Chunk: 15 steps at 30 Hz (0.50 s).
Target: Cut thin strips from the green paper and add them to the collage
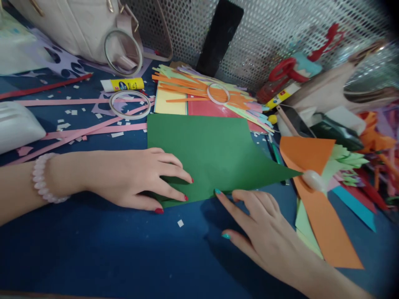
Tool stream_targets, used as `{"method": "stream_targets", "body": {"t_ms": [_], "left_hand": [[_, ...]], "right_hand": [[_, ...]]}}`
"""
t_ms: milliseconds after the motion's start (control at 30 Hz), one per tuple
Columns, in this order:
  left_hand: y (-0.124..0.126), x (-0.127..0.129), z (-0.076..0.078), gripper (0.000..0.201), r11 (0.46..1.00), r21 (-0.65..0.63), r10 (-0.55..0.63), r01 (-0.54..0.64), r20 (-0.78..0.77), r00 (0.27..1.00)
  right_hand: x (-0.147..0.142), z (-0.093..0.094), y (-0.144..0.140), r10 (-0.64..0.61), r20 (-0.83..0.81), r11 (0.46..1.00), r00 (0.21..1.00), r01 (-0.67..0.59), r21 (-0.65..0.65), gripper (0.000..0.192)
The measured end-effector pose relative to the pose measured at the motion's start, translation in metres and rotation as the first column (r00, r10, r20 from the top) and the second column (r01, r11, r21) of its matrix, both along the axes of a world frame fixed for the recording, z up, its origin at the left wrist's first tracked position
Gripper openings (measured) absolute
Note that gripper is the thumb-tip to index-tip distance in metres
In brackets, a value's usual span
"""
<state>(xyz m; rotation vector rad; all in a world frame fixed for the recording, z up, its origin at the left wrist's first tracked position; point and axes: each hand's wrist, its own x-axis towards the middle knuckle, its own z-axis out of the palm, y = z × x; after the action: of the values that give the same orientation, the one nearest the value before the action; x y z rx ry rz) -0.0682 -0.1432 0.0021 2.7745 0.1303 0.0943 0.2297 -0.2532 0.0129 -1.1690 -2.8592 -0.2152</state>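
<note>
A sheet of green paper [199, 145] lies on the dark blue table, its right side cut in a curve that runs out to a sharp point. My left hand [137, 176], with a beaded bracelet on the wrist, rests flat on the sheet's lower left part, fingers spread. At the near edge of the sheet, my right hand [258, 224] touches the paper with its outstretched index finger. The thumb stands apart and the other fingers are partly curled. Neither hand grips anything.
Behind the sheet lie a heap of paper strips [193, 89], tape rolls [130, 105] and a glue stick [123, 84]. Orange paper [324, 220] and coloured scraps lie right. A phone [220, 37] leans on the metal mesh. Pink strips [77, 132] and a white object [18, 126] are left.
</note>
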Motion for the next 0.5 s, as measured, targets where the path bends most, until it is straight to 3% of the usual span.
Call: {"method": "stream_targets", "body": {"t_ms": [167, 500], "left_hand": [[0.004, -0.002, 0.005, 0.037, 0.995, -0.098, 0.01, -0.015, -0.046, 0.999], [0.004, -0.004, 0.006, 0.038, 0.992, -0.12, 0.017, -0.023, -0.044, 0.999]], "right_hand": [[0.015, -0.004, -0.001, -0.049, 0.005, 0.996, 0.999, 0.048, 0.073, 0.038], [0.048, -0.012, -0.003, -0.208, 0.025, 0.968, 0.978, 0.202, 0.147, 0.037]]}}
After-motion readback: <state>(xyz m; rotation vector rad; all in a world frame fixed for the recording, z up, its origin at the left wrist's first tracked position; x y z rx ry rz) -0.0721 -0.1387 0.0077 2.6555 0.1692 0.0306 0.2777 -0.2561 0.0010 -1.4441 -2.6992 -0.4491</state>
